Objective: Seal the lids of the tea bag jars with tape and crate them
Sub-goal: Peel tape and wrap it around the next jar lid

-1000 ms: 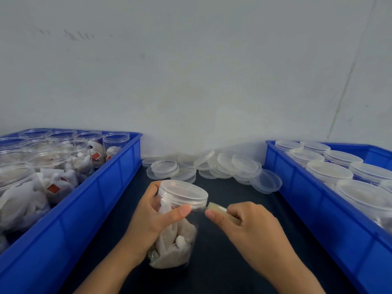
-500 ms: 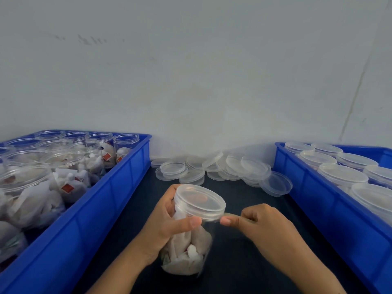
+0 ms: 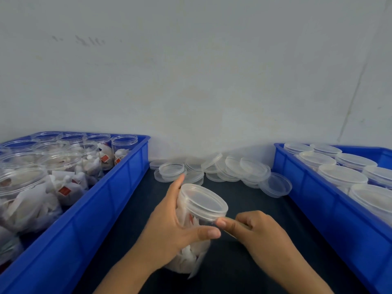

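Left crate (image 3: 118, 187): blue, lower left of the frame; we see open tea bag jars (image 3: 63, 164) inside, no lids on them.
Left hand (image 3: 169, 228): lower centre; fingers and thumb curl round the body of the jar in hand (image 3: 199, 221), thumb just under the lid rim.
Jar in hand: lower centre, tilted toward the right, base near the mat; lid (image 3: 204, 201) already on, white tea bags visible through the wall.
Handling: we judge it light, with thin, smooth clear plastic, so slippery and liable to flex. Hold round the body, not the lid, leaving the seam free.
Right hand (image 3: 256, 232): right of the jar; thumb and forefinger pinch a pale strip, probably tape (image 3: 230, 231), at the lid's edge. The strip is too faint to confirm.
Loose lids (image 3: 214, 169): centre of the frame, heaped against the wall.
Right crate (image 3: 331, 211): blue, lower right; holds lidded jars (image 3: 341, 176).
Surface: dark mat (image 3: 250, 272), lower centre.
Room: plain pale wall (image 3: 191, 71), upper frame.
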Tool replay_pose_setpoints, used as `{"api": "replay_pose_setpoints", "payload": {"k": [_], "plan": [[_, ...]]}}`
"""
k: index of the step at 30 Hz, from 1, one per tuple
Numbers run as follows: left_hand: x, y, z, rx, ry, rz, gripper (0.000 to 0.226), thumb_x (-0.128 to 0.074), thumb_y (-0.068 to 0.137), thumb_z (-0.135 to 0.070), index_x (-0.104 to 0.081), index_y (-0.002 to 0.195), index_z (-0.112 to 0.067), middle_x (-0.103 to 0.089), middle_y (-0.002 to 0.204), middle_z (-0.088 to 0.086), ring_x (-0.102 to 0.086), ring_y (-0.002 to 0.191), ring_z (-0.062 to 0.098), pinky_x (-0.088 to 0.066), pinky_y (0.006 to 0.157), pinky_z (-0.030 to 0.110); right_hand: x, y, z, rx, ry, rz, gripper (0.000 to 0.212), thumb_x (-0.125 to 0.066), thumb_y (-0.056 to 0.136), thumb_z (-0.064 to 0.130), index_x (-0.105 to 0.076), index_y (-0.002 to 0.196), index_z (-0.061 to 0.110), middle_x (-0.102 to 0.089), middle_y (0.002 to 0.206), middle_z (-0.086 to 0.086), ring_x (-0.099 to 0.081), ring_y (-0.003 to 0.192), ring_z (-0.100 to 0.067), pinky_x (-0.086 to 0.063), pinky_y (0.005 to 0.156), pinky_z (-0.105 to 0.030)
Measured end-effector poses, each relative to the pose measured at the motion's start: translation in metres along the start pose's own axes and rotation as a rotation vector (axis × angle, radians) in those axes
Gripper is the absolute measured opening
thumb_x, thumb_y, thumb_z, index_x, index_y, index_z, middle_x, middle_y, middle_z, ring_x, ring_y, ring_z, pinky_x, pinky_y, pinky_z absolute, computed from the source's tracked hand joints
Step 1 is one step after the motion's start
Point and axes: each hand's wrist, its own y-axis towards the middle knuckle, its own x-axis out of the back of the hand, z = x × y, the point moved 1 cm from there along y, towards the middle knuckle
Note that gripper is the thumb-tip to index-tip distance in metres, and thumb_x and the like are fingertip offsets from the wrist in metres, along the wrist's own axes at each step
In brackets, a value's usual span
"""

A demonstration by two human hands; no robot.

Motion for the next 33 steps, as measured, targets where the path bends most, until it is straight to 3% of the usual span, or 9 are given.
{"api": "replay_pose_setpoints", "payload": {"k": [4,10,14,19,22,25,28,30,33], "plan": [[-0.008,0.003,0.0,-0.013,0.026,-0.174,0.099,-0.074,0.029,-0.085,-0.044,0.115,-0.049,-0.059,0.109,-0.034,-0.057,0.103,-0.011,-0.047,0.086,0.016,-0.004,-0.003,0.005,0.004,-0.011,0.002,0.077,-0.023,0.052,0.092,-0.049,0.065,0.02,-0.043,0.055,0.005,-0.036,0.051,-0.007,-0.034,0.054,-0.027],[-0.009,0.007,0.002,0.018,0.042,-0.279,0.085,-0.075,0.032,-0.078,-0.046,0.105,-0.047,-0.056,0.103,-0.038,-0.057,0.093,-0.014,-0.048,0.079,0.019,-0.006,-0.004,0.004,0.047,0.11,0.018,0.073,-0.03,0.064,0.086,-0.048,0.07,0.015,-0.043,0.062,0.005,-0.036,0.055,-0.007,-0.034,0.055,-0.027],[-0.014,0.002,0.001,0.007,0.067,-0.311,0.084,-0.074,0.036,-0.077,-0.049,0.108,-0.043,-0.059,0.102,-0.034,-0.059,0.093,-0.01,-0.051,0.079,0.02,-0.004,-0.004,0.002,0.018,0.258,0.085,0.06,-0.036,0.077,0.069,-0.06,0.08,0.014,-0.051,0.057,0.007,-0.042,0.051,-0.003,-0.038,0.056,-0.024],[-0.016,-0.005,-0.002,-0.068,0.196,-0.349,0.082,-0.069,0.039,-0.078,-0.042,0.11,-0.046,-0.054,0.105,-0.036,-0.056,0.096,-0.011,-0.048,0.077,0.014,-0.004,-0.002,0.0,0.029,0.298,0.201,0.033,-0.044,0.1,0.037,-0.057,0.094,0.008,-0.066,0.061,0.0,-0.054,0.052,-0.008,-0.045,0.056,-0.023],[-0.015,-0.008,-0.005,-0.126,0.307,-0.365,0.081,-0.066,0.041,-0.079,-0.037,0.11,-0.048,-0.052,0.104,-0.034,-0.05,0.101,-0.013,-0.043,0.073,0.007,-0.004,-0.001,0.001,0.037,0.366,0.269,0.028,-0.046,0.101,0.029,-0.055,0.103,0.003,-0.073,0.075,-0.005,-0.065,0.06,-0.016,-0.048,0.058,-0.023],[-0.014,-0.009,-0.007,-0.177,0.405,-0.393,0.08,-0.064,0.043,-0.079,-0.031,0.111,-0.052,-0.053,0.1,-0.031,-0.048,0.103,-0.012,-0.039,0.07,0.004,-0.006,-0.001,-0.002,0.031,0.411,0.338,0.017,-0.049,0.1,0.016,-0.053,0.11,0.003,-0.075,0.091,-0.004,-0.072,0.081,-0.015,-0.052,0.071,-0.024],[-0.015,-0.012,-0.009,-0.235,0.467,-0.406,0.084,-0.068,0.045,-0.075,-0.031,0.116,-0.05,-0.052,0.102,-0.032,-0.048,0.103,-0.013,-0.038,0.077,0.0,-0.009,-0.003,-0.001,0.006,0.518,0.447,0.022,-0.053,0.095,0.003,-0.049,0.116,0.009,-0.074,0.099,-0.007,-0.072,0.09,-0.016,-0.052,0.074,-0.02],[-0.017,-0.013,-0.01,-0.268,0.482,-0.407,0.085,-0.069,0.046,-0.074,-0.033,0.119,-0.047,-0.052,0.104,-0.032,-0.047,0.104,-0.015,-0.035,0.082,-0.002,-0.01,-0.004,0.001,0.006,0.527,0.482,0.028,-0.051,0.093,0.0,-0.049,0.115,0.017,-0.074,0.092,-0.007,-0.07,0.081,-0.016,-0.051,0.074,-0.022],[-0.017,-0.013,-0.01,-0.277,0.479,-0.396,0.086,-0.07,0.047,-0.074,-0.033,0.12,-0.048,-0.052,0.106,-0.033,-0.047,0.103,-0.016,-0.035,0.082,-0.001,-0.014,-0.003,-0.001,0.008,0.526,0.388,0.021,-0.051,0.094,0.005,-0.048,0.114,0.005,-0.064,0.07,-0.002,-0.052,0.064,-0.014,-0.042,0.064,-0.026]]}}
